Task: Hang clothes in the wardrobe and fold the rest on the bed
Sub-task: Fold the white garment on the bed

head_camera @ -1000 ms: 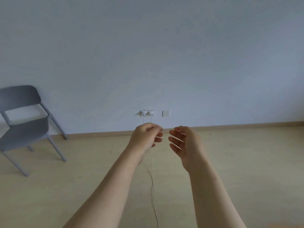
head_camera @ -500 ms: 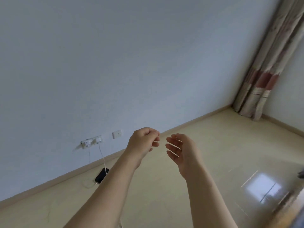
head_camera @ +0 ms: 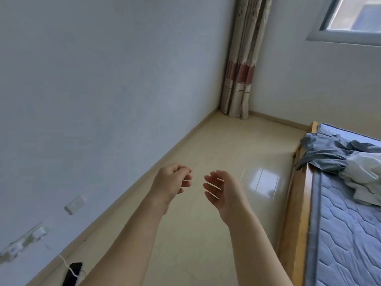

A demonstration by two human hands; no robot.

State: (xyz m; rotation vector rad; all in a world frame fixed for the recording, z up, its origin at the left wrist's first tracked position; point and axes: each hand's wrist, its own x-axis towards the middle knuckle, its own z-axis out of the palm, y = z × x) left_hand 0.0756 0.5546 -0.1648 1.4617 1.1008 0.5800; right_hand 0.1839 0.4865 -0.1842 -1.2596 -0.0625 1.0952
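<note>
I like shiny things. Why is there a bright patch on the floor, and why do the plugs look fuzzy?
Head view: the bright patch on the floor is glare, likely light from the window off glossy tiles; same head view: the sockets sit near the frame's edge and are smeared by blur.

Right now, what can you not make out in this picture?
Head view:
Wardrobe: out of frame.
Bed: cut off by right and bottom edges.
Clothes on it: crumpled, cut by right edge; count unclear.
Phone: lower end cut by bottom edge.
Wall sockets: blurred.
</note>
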